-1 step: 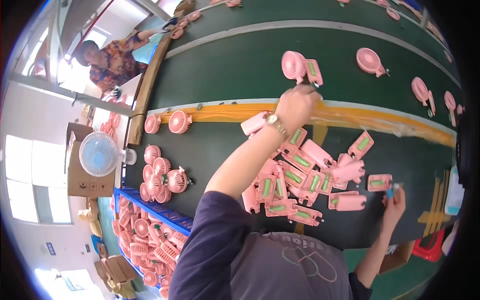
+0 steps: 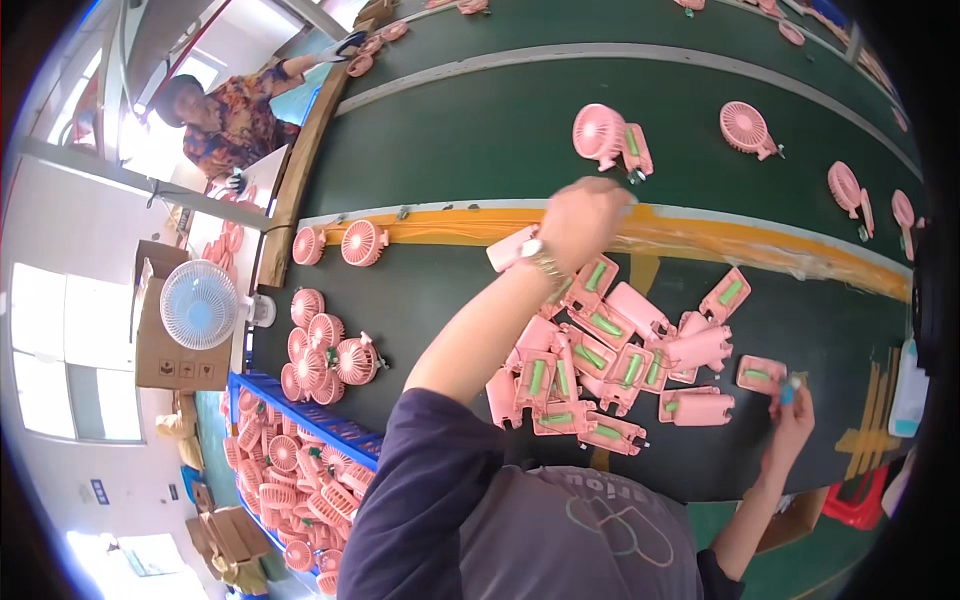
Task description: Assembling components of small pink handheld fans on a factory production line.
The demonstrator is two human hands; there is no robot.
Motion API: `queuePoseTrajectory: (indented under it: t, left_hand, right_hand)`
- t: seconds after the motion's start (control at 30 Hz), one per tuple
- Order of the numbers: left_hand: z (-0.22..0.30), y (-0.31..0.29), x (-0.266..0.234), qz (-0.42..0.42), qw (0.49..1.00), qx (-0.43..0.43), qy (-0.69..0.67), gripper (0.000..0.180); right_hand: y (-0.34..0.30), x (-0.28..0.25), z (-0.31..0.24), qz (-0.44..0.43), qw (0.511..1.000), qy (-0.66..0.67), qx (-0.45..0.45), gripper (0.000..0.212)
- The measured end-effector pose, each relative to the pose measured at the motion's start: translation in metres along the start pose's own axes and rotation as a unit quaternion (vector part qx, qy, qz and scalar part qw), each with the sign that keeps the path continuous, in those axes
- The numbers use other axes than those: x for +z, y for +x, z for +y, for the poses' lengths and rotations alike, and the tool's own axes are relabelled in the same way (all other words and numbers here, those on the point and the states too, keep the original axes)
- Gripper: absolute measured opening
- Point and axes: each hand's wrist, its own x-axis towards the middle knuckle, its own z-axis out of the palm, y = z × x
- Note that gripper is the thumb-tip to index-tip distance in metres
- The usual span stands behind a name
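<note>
My left hand [image 2: 588, 218], a watch on its wrist, is over the yellow-taped divider, just short of a pink fan head [image 2: 598, 134] with an attached handle shell [image 2: 636, 150] on the green belt. Its fingers are blurred and partly hidden, so I cannot tell whether they hold anything. At the right, my right hand [image 2: 792, 425] pinches the end of a pink handle shell [image 2: 757, 372] with a green battery inside; something blue is at its fingertips. Between my arms lies a pile of pink handle shells [image 2: 630, 365], several showing green batteries.
Pink fan heads [image 2: 313, 366] cluster on the dark table at left, beside a blue crate [image 2: 340, 423] full of more. Others lie along the green belt [image 2: 450, 130]. A white desk fan [image 2: 199, 307] stands at far left. Across the belt a person [image 2: 235, 125] sits working.
My left hand has drawn back slightly toward me and left, away from the fan on the belt. The right hand and its handle shell have shifted slightly toward me.
</note>
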Motion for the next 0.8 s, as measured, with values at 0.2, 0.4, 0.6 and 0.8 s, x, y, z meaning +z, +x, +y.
queuePoseTrajectory:
  t: [0.2,0.4,0.6,0.8]
  left_hand:
    - [-0.172,-0.132,-0.065,0.113,0.927,-0.324,0.152,0.030]
    - [-0.209,-0.189,-0.080,-0.008,0.905,-0.384,0.182,0.038]
    - [-0.208,-0.178,-0.101,0.094,0.927,-0.363,0.027,0.031]
    - [-0.057,-0.098,-0.136,0.218,0.884,-0.261,-0.322,0.028]
  right_hand:
    - [-0.003,0.004,-0.009,-0.085,0.989,0.118,0.000,0.028]
    - [0.005,0.031,-0.003,-0.055,0.992,0.112,-0.034,0.031]
    - [-0.026,0.064,-0.070,-0.087,0.979,0.146,-0.116,0.024]
    - [-0.061,0.080,-0.099,-0.178,0.962,0.192,-0.073,0.020]
